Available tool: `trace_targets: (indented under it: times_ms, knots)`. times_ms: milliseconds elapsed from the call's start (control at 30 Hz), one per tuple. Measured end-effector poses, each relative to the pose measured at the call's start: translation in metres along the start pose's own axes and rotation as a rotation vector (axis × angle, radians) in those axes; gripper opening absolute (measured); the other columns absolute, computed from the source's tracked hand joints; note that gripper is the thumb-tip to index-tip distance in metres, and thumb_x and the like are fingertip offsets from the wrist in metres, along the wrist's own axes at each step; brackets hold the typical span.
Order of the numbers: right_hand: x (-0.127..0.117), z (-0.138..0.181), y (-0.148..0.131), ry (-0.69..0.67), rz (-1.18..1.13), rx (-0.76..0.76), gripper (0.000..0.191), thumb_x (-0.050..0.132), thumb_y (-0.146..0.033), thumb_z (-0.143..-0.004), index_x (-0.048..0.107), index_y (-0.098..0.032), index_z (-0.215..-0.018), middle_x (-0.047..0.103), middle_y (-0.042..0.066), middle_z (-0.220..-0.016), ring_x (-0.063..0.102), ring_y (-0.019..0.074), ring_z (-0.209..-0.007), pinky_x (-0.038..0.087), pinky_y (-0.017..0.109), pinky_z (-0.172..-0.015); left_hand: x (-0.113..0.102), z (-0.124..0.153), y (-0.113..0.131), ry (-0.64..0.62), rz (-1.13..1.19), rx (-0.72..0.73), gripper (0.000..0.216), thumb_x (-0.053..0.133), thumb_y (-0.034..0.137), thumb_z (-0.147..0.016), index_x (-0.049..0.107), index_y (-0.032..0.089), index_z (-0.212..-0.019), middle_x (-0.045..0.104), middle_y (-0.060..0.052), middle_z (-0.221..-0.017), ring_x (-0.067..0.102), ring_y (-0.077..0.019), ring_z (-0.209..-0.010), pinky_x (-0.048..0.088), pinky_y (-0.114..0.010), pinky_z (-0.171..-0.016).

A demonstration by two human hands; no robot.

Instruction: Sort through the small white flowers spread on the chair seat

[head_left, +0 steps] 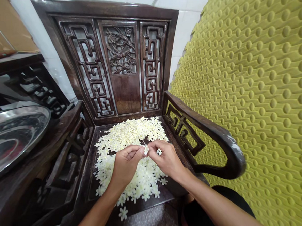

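The left hand (125, 164) and right hand (166, 159) are curled closed, their fingertips meeting to pinch a small white blossom (145, 149) just above a heap of cream blossoms (126, 135). The heap covers the seat of a carved dark wooden armchair (124, 94), with a steel tray (14, 138) off to the left.

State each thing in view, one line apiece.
Left hand, pinching a white blossom.
Right hand, pinching the same blossom.
Loose white blossoms, heaped on the seat.
Carved wooden chair, upright.
Steel tray, lying beside the chair.
Yellow dimpled foam mat, upright beside the chair.
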State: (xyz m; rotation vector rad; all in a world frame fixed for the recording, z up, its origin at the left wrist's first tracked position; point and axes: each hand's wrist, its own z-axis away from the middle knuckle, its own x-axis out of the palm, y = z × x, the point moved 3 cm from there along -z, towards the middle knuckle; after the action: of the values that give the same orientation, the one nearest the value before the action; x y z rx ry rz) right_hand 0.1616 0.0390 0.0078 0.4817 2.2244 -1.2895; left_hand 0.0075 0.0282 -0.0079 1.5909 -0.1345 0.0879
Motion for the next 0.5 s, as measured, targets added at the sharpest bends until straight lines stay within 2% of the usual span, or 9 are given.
trace_targets:
  times_ms: [167,367,500]
  knots:
    - [-0.0002,0.0004,-0.0012,0.002,0.018,-0.009,0.015,0.054,-0.014,-0.089,0.064,-0.02,-0.078,0.069,0.0,-0.076,0.061,0.0154,-0.071,0.041,0.029,-0.075,0.0,0.0003,-0.0009,-0.001,0.009,-0.013,0.018,0.072,0.031,-0.078,0.073,0.014,-0.083,0.076,-0.007,-0.082,0.071,-0.0205,-0.079,0.058,-0.033,-0.08]
    - [0.0004,0.001,-0.0025,0.006,0.047,-0.037,0.014,0.055,-0.016,-0.09,0.064,-0.02,-0.08,0.069,-0.001,-0.076,0.062,0.0159,-0.072,0.04,0.031,-0.077,-0.0011,-0.0007,-0.0037,0.029,-0.049,-0.002,0.017,0.078,0.027,-0.07,0.072,0.015,-0.08,0.076,-0.006,-0.08,0.071,-0.0195,-0.076,0.057,-0.027,-0.071]
    - [0.0009,0.0019,-0.0032,-0.008,0.057,-0.054,0.014,0.055,-0.016,-0.091,0.063,-0.021,-0.081,0.07,0.0,-0.079,0.062,0.0165,-0.075,0.039,0.031,-0.079,-0.0019,-0.0015,-0.0045,0.03,-0.053,-0.008,0.015,0.077,0.026,-0.071,0.071,0.015,-0.079,0.075,-0.004,-0.077,0.07,-0.0174,-0.074,0.056,-0.025,-0.069]
